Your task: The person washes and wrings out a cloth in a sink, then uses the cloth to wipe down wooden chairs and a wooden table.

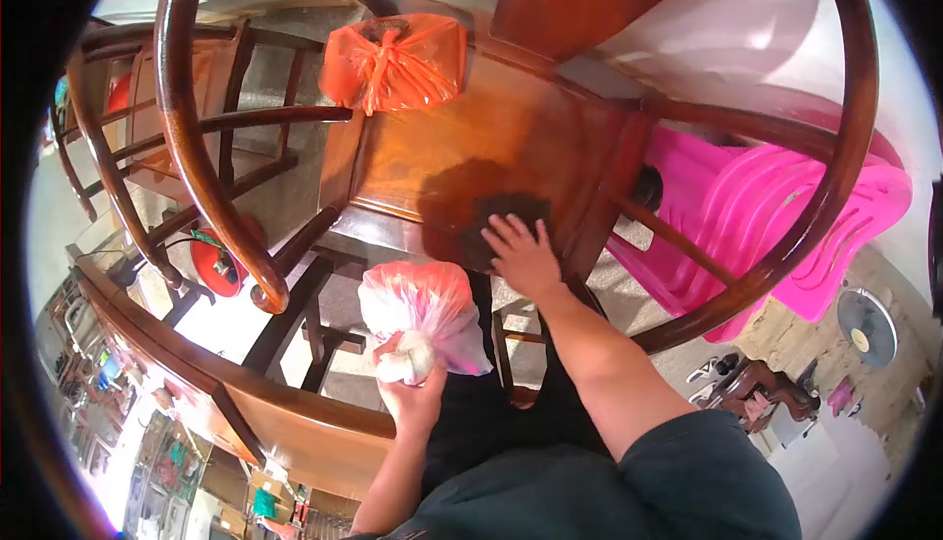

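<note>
My left hand (408, 393) is closed around the bunched white neck of a thin, see-through plastic bag (417, 297), which has something reddish-pink inside. With fingers spread, my right hand (523, 257) reaches over the front of a glossy brown wooden chair seat (442, 147). Its fingertips rest on a dark, cloth-like patch (513, 208) there, and a shadow falls beside it. Toward the back left of the seat sits a knotted orange plastic bag (398, 64), its contents mostly hidden.
The chair's curved armrests (177, 98) frame both sides of the seat. Pink plastic chairs (756, 216) are stacked at the right, with a round fan (866, 328) beyond. Another wooden chair (167, 137) and a red round object (218, 263) are on the left.
</note>
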{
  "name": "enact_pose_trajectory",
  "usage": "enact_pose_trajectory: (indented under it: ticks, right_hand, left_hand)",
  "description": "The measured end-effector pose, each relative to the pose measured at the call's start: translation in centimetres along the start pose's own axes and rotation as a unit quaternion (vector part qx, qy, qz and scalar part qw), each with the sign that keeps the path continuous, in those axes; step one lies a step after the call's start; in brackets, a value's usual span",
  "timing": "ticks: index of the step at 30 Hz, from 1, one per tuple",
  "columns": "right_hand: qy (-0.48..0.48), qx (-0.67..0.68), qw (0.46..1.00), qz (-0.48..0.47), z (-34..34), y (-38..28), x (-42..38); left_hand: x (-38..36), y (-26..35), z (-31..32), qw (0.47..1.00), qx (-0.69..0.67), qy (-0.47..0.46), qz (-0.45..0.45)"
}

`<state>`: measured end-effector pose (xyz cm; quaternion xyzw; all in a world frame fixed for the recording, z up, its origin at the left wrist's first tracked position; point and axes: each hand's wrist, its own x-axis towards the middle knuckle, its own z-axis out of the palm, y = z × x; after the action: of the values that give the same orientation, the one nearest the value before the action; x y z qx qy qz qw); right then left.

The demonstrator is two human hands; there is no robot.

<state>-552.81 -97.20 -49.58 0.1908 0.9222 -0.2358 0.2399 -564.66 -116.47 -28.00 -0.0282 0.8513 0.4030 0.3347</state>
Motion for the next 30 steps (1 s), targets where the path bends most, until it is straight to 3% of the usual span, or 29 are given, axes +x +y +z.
enact_pose_trajectory:
  ticks: [4, 6, 8, 11, 13, 14, 15, 16, 17, 18, 21, 26, 30]
  right_hand:
    - [0.119, -0.036, 0.985, 0.117, -4.6, 6.4, 5.0]
    - [0.245, 0.015, 0.943, 0.226, -7.2, 9.7, 10.1]
    - [0.292, 0.036, 0.895, 0.334, -9.8, 11.1, 14.5]
    - [0.315, 0.014, 0.911, 0.265, -7.5, 10.3, 14.7]
    - [0.273, 0.000, 0.947, 0.172, -5.2, 7.4, 10.7]
    - [0.266, -0.009, 0.953, 0.144, -2.6, 6.0, 8.4]
    - [0.251, 0.036, 0.959, 0.124, -1.5, 3.8, 5.5]
    - [0.242, 0.186, 0.941, 0.146, -1.7, 1.2, 3.0]
    - [0.259, 0.375, 0.864, 0.214, 0.6, -0.9, 1.4]
    - [0.229, 0.252, 0.926, 0.160, 2.4, -1.7, -0.7]
    - [0.204, 0.138, 0.963, 0.105, 3.4, -2.3, -1.8]
    - [0.179, 0.141, 0.968, 0.100, 2.7, -1.4, -1.8]
    - [0.201, 0.160, 0.963, 0.083, 3.2, -1.3, -1.8]
  left_hand:
    - [0.7, 0.1, 0.9, 0.999, -0.018, -0.016, -0.027]
    - [1.4, 1.1, 1.2, 1.000, 0.015, -0.015, 0.004]
    - [2.7, 1.3, 2.4, 0.999, 0.035, -0.004, 0.033]
    - [7.4, 1.5, 4.4, 0.996, -0.055, -0.061, -0.044]
    - [10.8, 3.4, 6.2, 0.995, 0.059, -0.055, 0.053]
    - [11.7, 5.0, 7.2, 0.995, 0.034, -0.067, 0.058]
    - [12.3, 6.6, 8.3, 0.995, 0.010, -0.080, 0.064]
    - [13.2, 7.0, 9.6, 0.984, 0.064, -0.091, 0.141]
    - [14.3, 6.8, 11.1, 0.972, 0.096, -0.118, 0.181]
    - [14.7, 8.4, 12.0, 0.965, 0.122, -0.126, 0.197]
    - [16.4, 11.2, 15.8, 0.937, 0.189, -0.166, 0.243]
    - [19.0, 12.5, 21.9, 0.874, 0.294, -0.265, 0.280]
    - [19.1, 12.4, 21.4, 0.876, 0.276, -0.240, 0.316]
